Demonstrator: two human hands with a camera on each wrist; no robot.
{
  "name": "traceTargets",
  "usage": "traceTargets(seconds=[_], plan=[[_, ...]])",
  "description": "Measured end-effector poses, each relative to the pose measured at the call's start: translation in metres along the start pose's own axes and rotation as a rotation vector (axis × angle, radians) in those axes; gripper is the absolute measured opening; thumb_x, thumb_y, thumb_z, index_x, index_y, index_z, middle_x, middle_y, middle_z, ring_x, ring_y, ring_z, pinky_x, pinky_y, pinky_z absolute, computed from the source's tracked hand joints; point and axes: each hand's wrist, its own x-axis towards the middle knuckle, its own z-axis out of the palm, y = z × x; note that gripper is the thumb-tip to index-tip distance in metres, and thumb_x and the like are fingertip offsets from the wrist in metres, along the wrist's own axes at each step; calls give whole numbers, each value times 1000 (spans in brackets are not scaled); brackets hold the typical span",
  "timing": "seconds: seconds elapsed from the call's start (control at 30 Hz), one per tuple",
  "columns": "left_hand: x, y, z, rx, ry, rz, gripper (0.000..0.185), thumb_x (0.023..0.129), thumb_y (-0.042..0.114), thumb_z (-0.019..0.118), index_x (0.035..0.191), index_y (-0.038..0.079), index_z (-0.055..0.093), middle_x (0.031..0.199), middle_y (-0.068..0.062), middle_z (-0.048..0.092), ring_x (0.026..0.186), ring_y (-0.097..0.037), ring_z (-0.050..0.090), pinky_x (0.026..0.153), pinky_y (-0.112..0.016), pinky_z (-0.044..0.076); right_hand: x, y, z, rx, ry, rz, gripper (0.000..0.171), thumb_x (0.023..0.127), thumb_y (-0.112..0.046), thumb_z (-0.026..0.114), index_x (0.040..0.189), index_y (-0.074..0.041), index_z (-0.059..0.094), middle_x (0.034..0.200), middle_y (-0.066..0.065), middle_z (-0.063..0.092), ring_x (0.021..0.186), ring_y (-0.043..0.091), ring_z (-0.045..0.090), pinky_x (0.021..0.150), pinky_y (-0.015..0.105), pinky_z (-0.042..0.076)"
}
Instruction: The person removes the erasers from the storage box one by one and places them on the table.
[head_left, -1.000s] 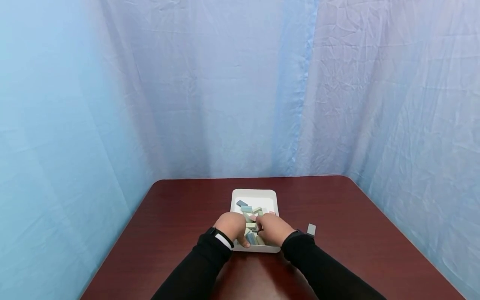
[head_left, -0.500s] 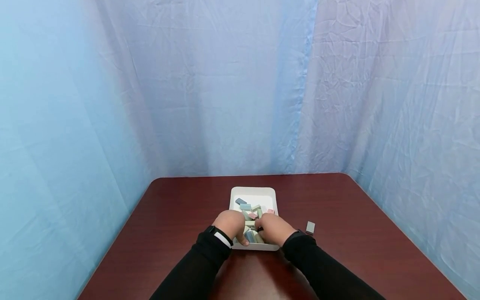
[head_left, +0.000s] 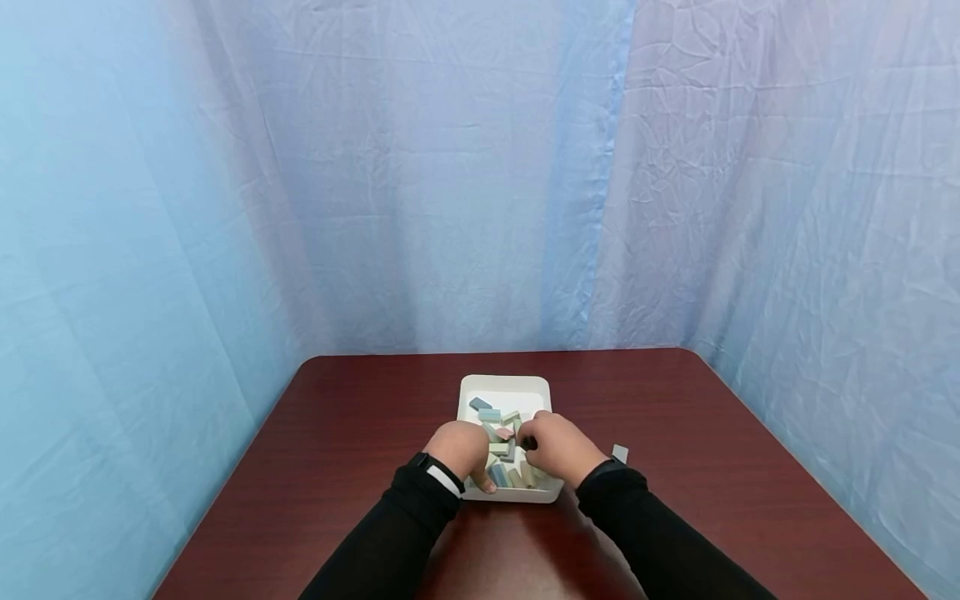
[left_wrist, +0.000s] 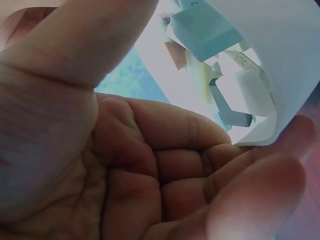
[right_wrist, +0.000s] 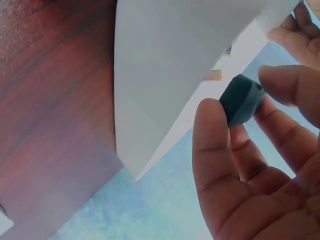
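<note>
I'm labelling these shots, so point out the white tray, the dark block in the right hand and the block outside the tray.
White tray [head_left: 517,394]: head view, bare far end.
Dark block [right_wrist: 241,101]: right wrist view, middle of its side.
Loose block [head_left: 620,452]: head view, its pale top.

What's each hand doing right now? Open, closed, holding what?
Left hand: closed, gripping the edge of the white tray.
Right hand: closed, pinching a small dark block between thumb and fingers.
</note>
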Motion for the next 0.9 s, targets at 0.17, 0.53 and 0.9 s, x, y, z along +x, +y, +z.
traceTargets(seconds=[0.17,0.53,0.9], plan=[[5,2,-1,6,-27,-10,50,79,58,90,92,12,81,108,1,77,99,-14,69,99,-34,57,-6,2,0,-4,19,43,25,90,4,75,113,-8,78,98,4,63,83,15,50,74,34,45],[6,9,-3,-36,-104,-51,64,81,59,88,120,9,79,138,-2,71,126,-21,66,109,-36,53,-23,40,-23,-17,177,206,36,93,-1,78,128,1,68,120,15,59,95,22,60,83,39,54],[7,8,-1,23,-94,-59,64,80,61,88,120,11,79,132,1,73,119,-16,67,106,-34,55,-59,98,-43,-82,112,264,40,92,1,78,131,0,68,108,14,59,90,24,59,82,40,55]])
